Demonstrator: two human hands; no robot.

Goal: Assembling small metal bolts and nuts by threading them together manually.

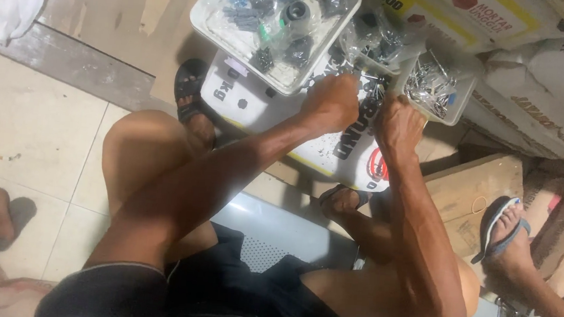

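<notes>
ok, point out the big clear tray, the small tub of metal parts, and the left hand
big clear tray (221, 14), head view, near-left rim.
small tub of metal parts (458, 107), head view, right wall.
left hand (332, 105), head view, back of hand.

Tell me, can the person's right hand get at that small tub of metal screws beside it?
Probably yes. The right hand lies right at the edge of the small tub of screws, whose top is open, and nothing sits between them. The left hand is off to the other side, out of the way.

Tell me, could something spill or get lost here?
Maybe. The small tub of metal screws sits by the sack's edge near the right hand; a nudge might tip it. The big clear tray overhangs the white sack near the left hand, so it could slide off.
</notes>
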